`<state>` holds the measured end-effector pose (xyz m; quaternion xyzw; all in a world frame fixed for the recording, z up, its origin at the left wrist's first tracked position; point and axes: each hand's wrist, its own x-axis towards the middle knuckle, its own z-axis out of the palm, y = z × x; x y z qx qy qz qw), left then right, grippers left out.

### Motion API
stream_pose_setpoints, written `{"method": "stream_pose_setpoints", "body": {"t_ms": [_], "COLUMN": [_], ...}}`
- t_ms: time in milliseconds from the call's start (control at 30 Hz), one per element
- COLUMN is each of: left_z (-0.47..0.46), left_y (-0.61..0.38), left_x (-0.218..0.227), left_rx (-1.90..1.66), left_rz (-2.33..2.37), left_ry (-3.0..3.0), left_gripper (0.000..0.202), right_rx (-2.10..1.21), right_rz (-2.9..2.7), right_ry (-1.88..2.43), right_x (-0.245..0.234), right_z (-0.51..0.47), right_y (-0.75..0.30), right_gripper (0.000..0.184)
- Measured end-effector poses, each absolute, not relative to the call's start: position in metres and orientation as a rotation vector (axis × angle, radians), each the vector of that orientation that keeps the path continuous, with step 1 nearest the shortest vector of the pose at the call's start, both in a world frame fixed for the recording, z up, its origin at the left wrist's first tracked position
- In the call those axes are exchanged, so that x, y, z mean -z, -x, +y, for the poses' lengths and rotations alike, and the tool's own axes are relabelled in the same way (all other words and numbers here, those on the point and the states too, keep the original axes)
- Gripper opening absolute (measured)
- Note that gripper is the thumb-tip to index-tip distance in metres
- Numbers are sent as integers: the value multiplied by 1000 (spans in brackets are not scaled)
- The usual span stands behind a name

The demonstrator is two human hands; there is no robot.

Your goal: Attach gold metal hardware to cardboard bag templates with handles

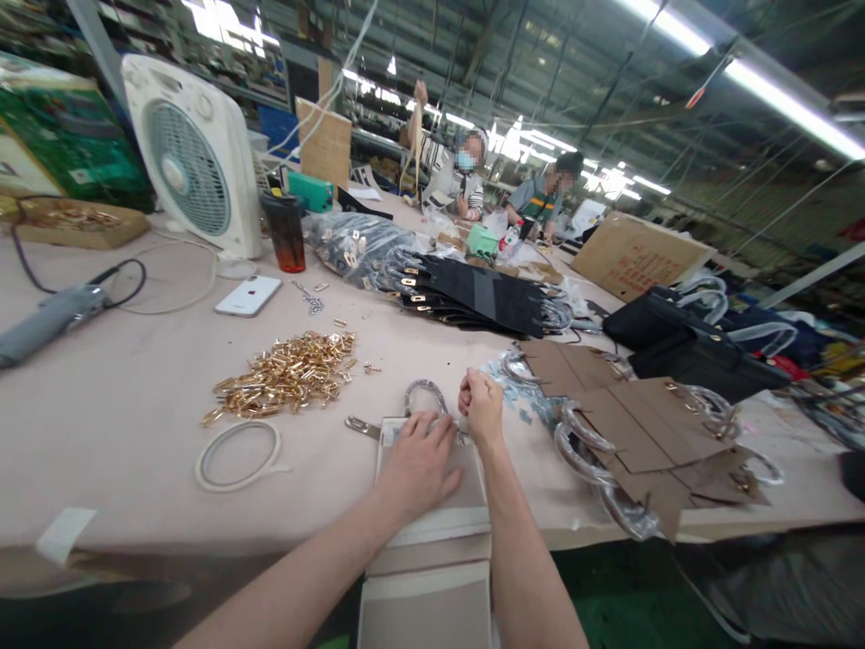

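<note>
A pale bag panel (432,523) hangs over the table's front edge, with a plastic-wrapped handle (424,386) at its far end. A strap with a metal plate (363,425) sticks out at its left. My left hand (417,464) lies flat on the panel near the base of the handle, fingers stretched forward. Beside it, at the panel's far right corner, my right hand (482,404) is closed with the fingers curled in. Whatever it may hold is hidden. Left of the panel are a heap of gold metal fittings (290,374) and a tape roll (238,456).
Brown bag panels with wrapped handles (628,419) are piled to the right, black panels (473,293) behind. A phone (248,296), a dark cup (284,233), a fan (189,162) and a grey tool (50,324) stand or lie leftward. Two people (459,180) are across the table.
</note>
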<state>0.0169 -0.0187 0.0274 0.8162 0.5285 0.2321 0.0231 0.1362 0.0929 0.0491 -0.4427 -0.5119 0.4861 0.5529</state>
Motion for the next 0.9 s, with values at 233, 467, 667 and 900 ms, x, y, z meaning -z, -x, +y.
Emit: {"method": "stream_pose_setpoints", "body": {"t_ms": [233,467,667,900], "left_z": [-19,-19,-18,-18], "left_y": [-16,-16,-16,-14], "left_x": [-27,-24,-24,-23], "left_rx": [-764,-748,-744,-743], "left_rz": [1611,1594,1594,1591], "left_ry": [-2503,-2490,-2478,-2494], "left_gripper": [60,64,61,64], "right_rx": [-1048,-976,-1014,-884], "right_rz": [-1156,-1016,-1229,-1118], "right_ry": [990,699,850,680], "right_x": [-41,-56,-47,-62], "right_z": [76,64,55,53], "right_y": [-142,-151,-142,-143], "right_gripper": [44,42,44,45]}}
